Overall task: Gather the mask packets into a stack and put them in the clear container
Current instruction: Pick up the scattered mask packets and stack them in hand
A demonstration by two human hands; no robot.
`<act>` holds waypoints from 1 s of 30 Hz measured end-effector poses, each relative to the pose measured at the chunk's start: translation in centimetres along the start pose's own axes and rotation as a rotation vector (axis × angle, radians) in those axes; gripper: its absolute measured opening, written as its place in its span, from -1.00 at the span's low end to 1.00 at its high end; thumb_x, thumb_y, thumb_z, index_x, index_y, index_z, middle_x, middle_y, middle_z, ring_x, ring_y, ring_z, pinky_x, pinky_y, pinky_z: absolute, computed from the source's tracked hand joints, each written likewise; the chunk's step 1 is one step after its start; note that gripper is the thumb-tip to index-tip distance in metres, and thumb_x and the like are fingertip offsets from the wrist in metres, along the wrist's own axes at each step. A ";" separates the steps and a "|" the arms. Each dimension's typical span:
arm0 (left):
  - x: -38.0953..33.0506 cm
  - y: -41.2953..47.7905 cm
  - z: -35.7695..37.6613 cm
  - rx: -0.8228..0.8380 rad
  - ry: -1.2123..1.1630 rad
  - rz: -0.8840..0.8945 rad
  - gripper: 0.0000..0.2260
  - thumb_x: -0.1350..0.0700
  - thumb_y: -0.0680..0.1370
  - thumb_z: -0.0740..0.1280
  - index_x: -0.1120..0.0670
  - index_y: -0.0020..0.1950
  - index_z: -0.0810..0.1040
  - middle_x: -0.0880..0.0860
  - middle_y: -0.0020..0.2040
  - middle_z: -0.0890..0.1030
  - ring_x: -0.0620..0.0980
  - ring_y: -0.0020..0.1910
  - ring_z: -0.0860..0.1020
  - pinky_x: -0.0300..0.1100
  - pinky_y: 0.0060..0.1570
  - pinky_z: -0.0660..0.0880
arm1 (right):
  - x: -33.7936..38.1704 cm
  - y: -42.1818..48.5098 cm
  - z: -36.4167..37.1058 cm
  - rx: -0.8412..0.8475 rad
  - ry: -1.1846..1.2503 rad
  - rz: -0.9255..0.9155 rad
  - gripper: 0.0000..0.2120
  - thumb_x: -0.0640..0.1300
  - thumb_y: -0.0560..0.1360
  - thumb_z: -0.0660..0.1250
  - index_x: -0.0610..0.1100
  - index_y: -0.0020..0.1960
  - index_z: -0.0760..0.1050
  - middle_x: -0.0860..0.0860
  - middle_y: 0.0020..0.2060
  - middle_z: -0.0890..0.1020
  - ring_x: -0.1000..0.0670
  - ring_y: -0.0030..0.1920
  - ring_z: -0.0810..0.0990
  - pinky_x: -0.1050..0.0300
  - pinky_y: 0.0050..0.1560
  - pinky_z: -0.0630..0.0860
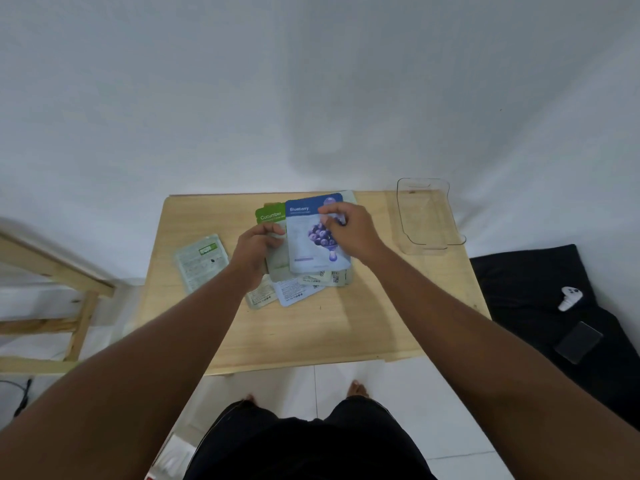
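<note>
White sheeting backs a pale wooden surface (346, 327) where the right hand (349, 230) pinches a blue blueberry mask packet (311, 251) onto the loose pile, left hand (254, 252) steadying its edge, gathering unfinished: the stray grey-green packet (201, 261) likely comes next, the clear plastic container (427, 216) waiting empty at the far right.

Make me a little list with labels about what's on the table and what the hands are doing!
table: wooden table
top packet: Blueberry packet, face up on the pile
under it: Cucumber packet, partly covered
off alone: loose packet, left of the pile
container: clear container, empty, at the table's right edge
left hand: at the pile's left side
right hand: fingers on the Blueberry packet
</note>
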State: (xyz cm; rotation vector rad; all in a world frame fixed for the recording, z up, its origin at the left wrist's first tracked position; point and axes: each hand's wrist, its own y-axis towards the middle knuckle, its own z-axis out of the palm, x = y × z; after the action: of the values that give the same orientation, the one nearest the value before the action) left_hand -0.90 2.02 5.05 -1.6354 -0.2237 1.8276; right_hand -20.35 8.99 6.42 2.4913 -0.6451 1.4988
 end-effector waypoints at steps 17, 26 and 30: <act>-0.6 1.2 -4.5 -0.091 -0.048 -0.035 -0.65 0.41 0.44 0.27 0.09 0.05 0.71 0.13 0.03 0.69 0.18 -0.04 0.64 0.04 -0.11 0.66 | -5.3 0.2 2.8 -0.049 -0.184 0.215 -0.81 -0.11 0.54 0.41 -0.12 0.14 0.61 -0.04 0.14 0.67 -0.03 0.17 0.64 0.29 0.04 0.42; 0.7 2.4 -6.6 -0.131 0.067 -0.039 -0.63 0.38 0.43 0.37 0.05 0.15 0.69 0.08 0.02 0.69 0.17 0.01 0.65 0.25 0.12 0.58 | -7.1 -0.3 8.0 -0.021 -0.383 0.463 -0.42 0.06 0.30 0.62 -0.03 0.23 0.48 -0.12 0.26 0.38 -0.17 0.27 0.39 0.09 0.06 0.42; 0.8 2.8 -6.9 -0.138 0.059 -0.062 -0.61 0.39 0.42 0.38 0.03 0.15 0.69 0.09 0.11 0.68 0.20 0.09 0.64 0.22 0.12 0.59 | -8.3 0.7 7.6 -0.085 -0.215 0.471 -0.59 -0.20 0.23 0.66 -0.04 0.03 0.63 -0.09 0.22 0.55 -0.07 0.16 0.58 0.34 -0.09 0.52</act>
State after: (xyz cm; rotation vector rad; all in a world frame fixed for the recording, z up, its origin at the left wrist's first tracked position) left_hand 4.58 -1.71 1.56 -1.7540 -0.3779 1.7480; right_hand -17.88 8.01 -4.55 2.5714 -1.3817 1.2960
